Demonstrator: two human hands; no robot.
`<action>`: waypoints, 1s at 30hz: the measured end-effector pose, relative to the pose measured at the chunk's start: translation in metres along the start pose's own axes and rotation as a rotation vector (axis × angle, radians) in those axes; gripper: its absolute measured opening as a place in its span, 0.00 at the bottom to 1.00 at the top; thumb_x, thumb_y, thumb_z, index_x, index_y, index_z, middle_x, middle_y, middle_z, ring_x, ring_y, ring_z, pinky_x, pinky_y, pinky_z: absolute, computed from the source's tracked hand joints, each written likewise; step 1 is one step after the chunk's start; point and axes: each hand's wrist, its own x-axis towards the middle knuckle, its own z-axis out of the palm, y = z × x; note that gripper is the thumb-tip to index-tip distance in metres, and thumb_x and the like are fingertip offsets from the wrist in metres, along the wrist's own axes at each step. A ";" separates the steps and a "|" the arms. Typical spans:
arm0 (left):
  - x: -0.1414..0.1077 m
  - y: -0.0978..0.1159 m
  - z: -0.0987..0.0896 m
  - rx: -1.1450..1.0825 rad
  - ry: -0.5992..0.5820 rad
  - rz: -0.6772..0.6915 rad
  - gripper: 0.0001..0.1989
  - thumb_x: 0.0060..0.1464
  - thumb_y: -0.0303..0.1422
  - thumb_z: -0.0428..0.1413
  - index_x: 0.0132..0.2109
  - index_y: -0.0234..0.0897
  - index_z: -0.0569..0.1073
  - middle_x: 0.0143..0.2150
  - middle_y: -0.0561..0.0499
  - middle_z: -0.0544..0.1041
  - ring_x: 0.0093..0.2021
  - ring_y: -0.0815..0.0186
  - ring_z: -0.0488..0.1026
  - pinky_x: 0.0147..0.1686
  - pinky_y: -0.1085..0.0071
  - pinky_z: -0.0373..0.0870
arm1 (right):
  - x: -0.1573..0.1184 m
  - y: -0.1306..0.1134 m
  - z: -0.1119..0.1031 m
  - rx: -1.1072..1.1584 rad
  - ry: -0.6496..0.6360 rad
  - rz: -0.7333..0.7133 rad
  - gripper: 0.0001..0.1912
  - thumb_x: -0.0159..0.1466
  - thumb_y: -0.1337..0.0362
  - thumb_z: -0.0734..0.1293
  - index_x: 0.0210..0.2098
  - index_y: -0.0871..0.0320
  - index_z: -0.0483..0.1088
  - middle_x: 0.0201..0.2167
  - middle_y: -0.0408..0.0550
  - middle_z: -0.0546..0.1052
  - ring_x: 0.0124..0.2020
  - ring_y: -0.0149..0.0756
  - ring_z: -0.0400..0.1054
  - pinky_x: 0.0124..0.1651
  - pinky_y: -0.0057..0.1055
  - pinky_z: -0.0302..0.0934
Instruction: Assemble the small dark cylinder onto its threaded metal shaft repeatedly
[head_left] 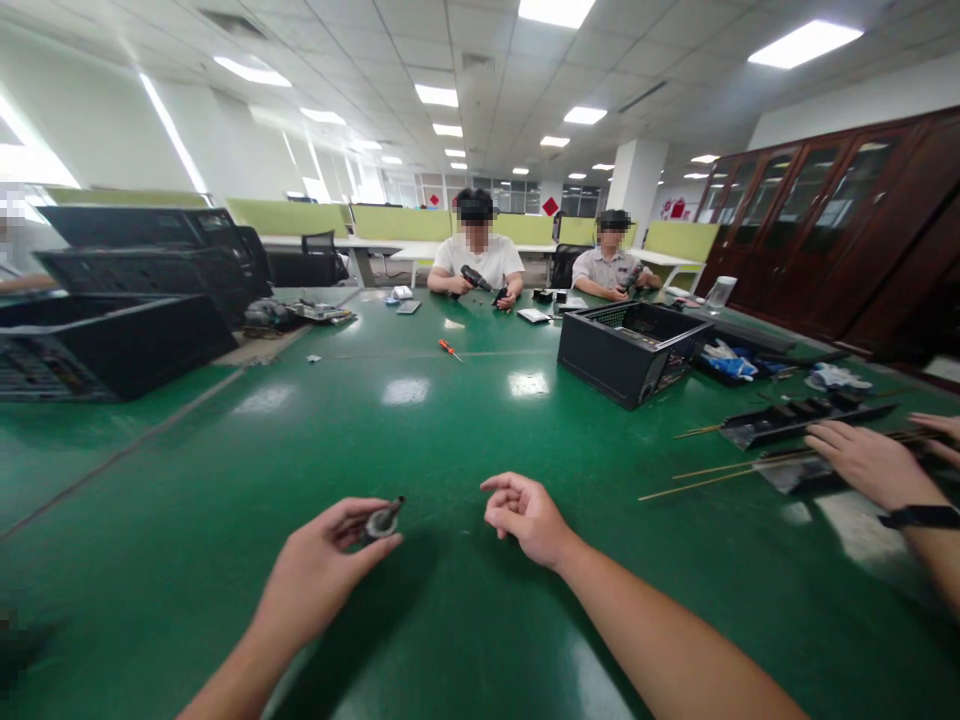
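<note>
My left hand (311, 565) is closed around a small grey metal part (384, 522) with a round body and a narrow, dark-tipped stem. The stem points up and to the right, above the green table (420, 430). To the right of it, my right hand (531, 518) hovers over the table with nothing visible in it. Its index finger reaches out to the left, apart from the thumb, while the other fingers curl inward. An orange-handled screwdriver (448, 347) lies on the table well beyond both hands.
An open black computer case (600, 355) stands at the right, and several black case parts (165, 340) at the left. At the near right, another person's hand (862, 460) rests by thin rods (705, 485) and dark metal strips. Two people (480, 260) sit across the table, holding tools.
</note>
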 end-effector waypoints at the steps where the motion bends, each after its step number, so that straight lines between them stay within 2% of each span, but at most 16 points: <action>1: 0.010 0.006 0.018 -0.043 -0.085 0.022 0.24 0.40 0.46 0.67 0.43 0.36 0.77 0.41 0.46 0.81 0.42 0.55 0.78 0.47 0.61 0.75 | -0.001 0.001 0.000 -0.063 0.025 -0.045 0.18 0.54 0.70 0.68 0.45 0.58 0.70 0.29 0.41 0.73 0.21 0.26 0.61 0.26 0.25 0.56; 4: 0.029 0.017 0.064 -0.023 -0.182 0.105 0.20 0.43 0.42 0.65 0.42 0.37 0.78 0.40 0.48 0.81 0.40 0.57 0.77 0.43 0.63 0.73 | -0.003 0.006 0.000 -0.287 0.095 -0.153 0.26 0.52 0.76 0.64 0.50 0.55 0.66 0.35 0.42 0.73 0.25 0.26 0.62 0.29 0.25 0.57; 7: 0.032 0.010 0.082 0.060 -0.182 0.152 0.17 0.45 0.40 0.64 0.43 0.40 0.78 0.39 0.50 0.80 0.38 0.60 0.76 0.40 0.65 0.71 | -0.003 0.011 0.000 -0.417 0.141 -0.144 0.34 0.49 0.78 0.63 0.55 0.53 0.62 0.41 0.43 0.73 0.27 0.27 0.65 0.30 0.25 0.60; 9: 0.029 0.001 0.083 0.087 -0.203 0.203 0.17 0.46 0.40 0.64 0.44 0.41 0.78 0.39 0.51 0.79 0.39 0.61 0.75 0.41 0.65 0.69 | -0.002 0.011 0.000 -0.455 0.137 -0.113 0.34 0.49 0.78 0.64 0.55 0.52 0.62 0.41 0.43 0.73 0.27 0.27 0.66 0.30 0.25 0.61; 12: 0.026 -0.011 0.079 0.099 -0.262 0.278 0.15 0.48 0.37 0.64 0.45 0.44 0.78 0.41 0.52 0.79 0.42 0.62 0.75 0.45 0.66 0.69 | -0.003 0.007 0.000 -0.527 0.091 -0.112 0.26 0.51 0.77 0.65 0.48 0.53 0.67 0.39 0.42 0.74 0.28 0.28 0.67 0.33 0.27 0.62; 14: 0.027 -0.015 0.079 0.090 -0.277 0.272 0.17 0.48 0.36 0.64 0.47 0.45 0.76 0.42 0.53 0.79 0.44 0.62 0.75 0.46 0.66 0.68 | -0.005 0.002 0.000 -0.604 0.067 -0.132 0.21 0.51 0.75 0.67 0.45 0.54 0.70 0.38 0.42 0.74 0.30 0.30 0.68 0.35 0.28 0.63; 17: 0.028 -0.015 0.084 0.061 -0.286 0.256 0.21 0.48 0.34 0.64 0.50 0.44 0.73 0.44 0.53 0.79 0.45 0.63 0.76 0.48 0.67 0.69 | -0.007 -0.003 0.001 -0.683 0.046 -0.151 0.15 0.52 0.73 0.69 0.39 0.54 0.72 0.34 0.42 0.73 0.33 0.33 0.69 0.36 0.29 0.62; 22: 0.024 -0.009 0.087 0.106 -0.255 0.373 0.10 0.49 0.35 0.64 0.40 0.42 0.76 0.37 0.54 0.78 0.39 0.65 0.75 0.41 0.69 0.68 | -0.009 -0.007 0.001 -0.679 0.032 -0.157 0.14 0.52 0.72 0.70 0.39 0.55 0.73 0.34 0.42 0.74 0.33 0.33 0.69 0.37 0.29 0.62; 30: 0.022 -0.007 0.086 0.101 -0.244 0.381 0.10 0.49 0.35 0.64 0.39 0.41 0.76 0.36 0.53 0.77 0.38 0.65 0.75 0.40 0.69 0.68 | -0.011 -0.010 0.001 -0.666 0.012 -0.161 0.11 0.53 0.73 0.70 0.36 0.56 0.74 0.33 0.43 0.75 0.33 0.33 0.69 0.37 0.28 0.62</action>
